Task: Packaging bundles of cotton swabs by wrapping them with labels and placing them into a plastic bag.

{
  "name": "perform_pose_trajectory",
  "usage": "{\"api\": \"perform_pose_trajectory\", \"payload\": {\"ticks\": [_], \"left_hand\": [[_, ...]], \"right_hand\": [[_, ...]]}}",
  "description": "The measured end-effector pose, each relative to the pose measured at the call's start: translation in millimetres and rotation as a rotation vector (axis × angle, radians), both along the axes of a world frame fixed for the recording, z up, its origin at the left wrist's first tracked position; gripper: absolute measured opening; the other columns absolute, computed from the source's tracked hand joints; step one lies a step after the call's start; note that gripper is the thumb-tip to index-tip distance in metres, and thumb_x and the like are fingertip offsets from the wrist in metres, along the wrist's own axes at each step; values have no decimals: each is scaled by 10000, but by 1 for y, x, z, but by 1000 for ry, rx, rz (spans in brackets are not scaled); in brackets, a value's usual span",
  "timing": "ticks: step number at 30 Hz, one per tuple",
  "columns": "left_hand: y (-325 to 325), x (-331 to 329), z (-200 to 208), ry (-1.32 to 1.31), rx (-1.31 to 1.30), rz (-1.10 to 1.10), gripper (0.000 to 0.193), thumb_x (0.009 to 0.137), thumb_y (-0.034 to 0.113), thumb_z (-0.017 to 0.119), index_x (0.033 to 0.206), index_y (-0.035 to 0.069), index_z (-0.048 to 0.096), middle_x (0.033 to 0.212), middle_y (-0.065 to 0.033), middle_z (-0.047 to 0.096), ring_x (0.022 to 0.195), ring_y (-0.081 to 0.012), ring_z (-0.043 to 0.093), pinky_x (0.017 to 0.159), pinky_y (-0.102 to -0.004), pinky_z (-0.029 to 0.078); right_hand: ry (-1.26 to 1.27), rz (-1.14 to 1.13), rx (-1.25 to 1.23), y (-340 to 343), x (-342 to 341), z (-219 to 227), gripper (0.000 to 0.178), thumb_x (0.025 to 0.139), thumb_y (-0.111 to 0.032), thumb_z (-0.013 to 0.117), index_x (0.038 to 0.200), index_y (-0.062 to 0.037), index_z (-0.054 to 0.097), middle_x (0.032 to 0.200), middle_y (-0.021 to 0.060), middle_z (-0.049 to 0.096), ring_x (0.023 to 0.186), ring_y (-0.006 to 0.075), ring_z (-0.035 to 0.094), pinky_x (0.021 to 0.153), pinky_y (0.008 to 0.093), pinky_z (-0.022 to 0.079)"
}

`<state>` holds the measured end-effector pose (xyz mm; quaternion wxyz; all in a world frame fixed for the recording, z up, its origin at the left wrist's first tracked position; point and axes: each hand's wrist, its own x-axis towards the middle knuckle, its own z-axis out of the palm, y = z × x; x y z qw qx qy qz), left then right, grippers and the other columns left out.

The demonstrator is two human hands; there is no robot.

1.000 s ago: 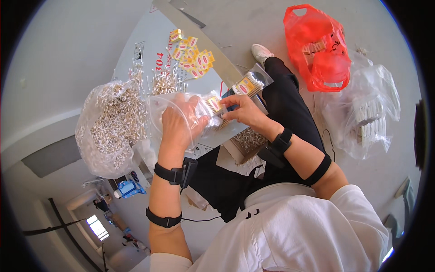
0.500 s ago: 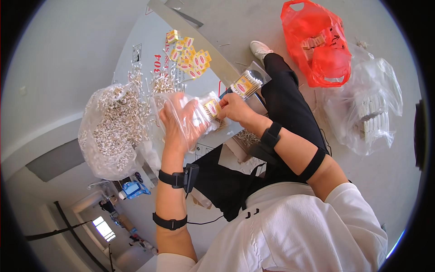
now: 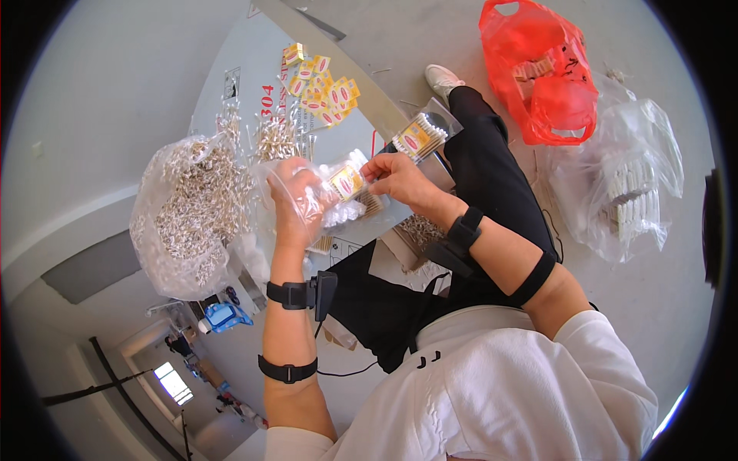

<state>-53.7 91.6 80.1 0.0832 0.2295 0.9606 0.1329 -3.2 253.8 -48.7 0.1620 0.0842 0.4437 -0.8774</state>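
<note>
My left hand [image 3: 298, 192] is wrapped in thin clear plastic and closed round a bundle of cotton swabs [image 3: 355, 163]. A yellow-and-white label card [image 3: 346, 183] lies against the bundle, facing up. At the bundle's right side my right hand [image 3: 398, 178] is closed in a pinch at the edge of the clear plastic bag [image 3: 265, 175]; its fingertips are partly hidden. Just beyond it lies a packed bag of cotton swabs [image 3: 420, 138] with a similar label. More brown-tipped swabs show beneath my hands.
Loose yellow label cards [image 3: 327, 92] are heaped on the table [image 3: 254, 58]. Loose swabs spill from a large clear bag [image 3: 184, 219] at left. A box of swabs [image 3: 400, 250] stands near my lap. On the floor at right are a red bag [image 3: 565, 100] and a clear bag [image 3: 646, 169].
My hands and the swab bundle have shifted slightly left. My right fingers have moved from the label's face to the bundle's right edge, leaving more of the label showing.
</note>
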Motion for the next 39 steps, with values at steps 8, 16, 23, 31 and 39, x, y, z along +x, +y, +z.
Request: {"api": "perform_pose_trajectory", "payload": {"ticks": [8,16,23,31,39], "left_hand": [[-59,-3,-27,-400,751,501,320,698,114,732,980,-11,646,1234,-130,499,1121,-254,487,951,-340,390],[-67,2,-57,-609,1020,462,306,747,92,659,995,-84,619,1329,-125,439,1182,-220,457,965,-322,391],[-63,5,-66,-577,1234,504,256,726,59,634,946,-71,618,1324,-120,435,1193,-224,439,971,-322,384],[-71,-1,-70,-568,1266,473,148,787,68,637,873,-51,617,1306,-132,460,1184,-231,451,965,-319,383],[-125,10,-62,-366,1609,777,69,838,29,587,815,-35,597,1082,-161,608,967,-223,590,921,-372,459]], "right_hand": [[71,-221,412,-16,-7,-4,477,712,-270,760,1021,48,584,992,176,614,916,242,600,793,333,474],[100,125,917,14,-36,37,633,719,-500,716,990,60,598,790,151,661,733,258,649,686,357,501],[-296,306,-66,32,-59,36,770,751,-492,707,1288,-29,406,1270,134,478,1058,213,567,736,410,549],[-264,197,-103,12,-54,14,470,796,-232,662,1204,-69,496,1107,81,565,1008,206,577,792,410,533],[-422,64,-145,27,-47,16,388,795,-140,605,1175,-107,529,1083,54,576,999,214,574,826,448,516]]}}
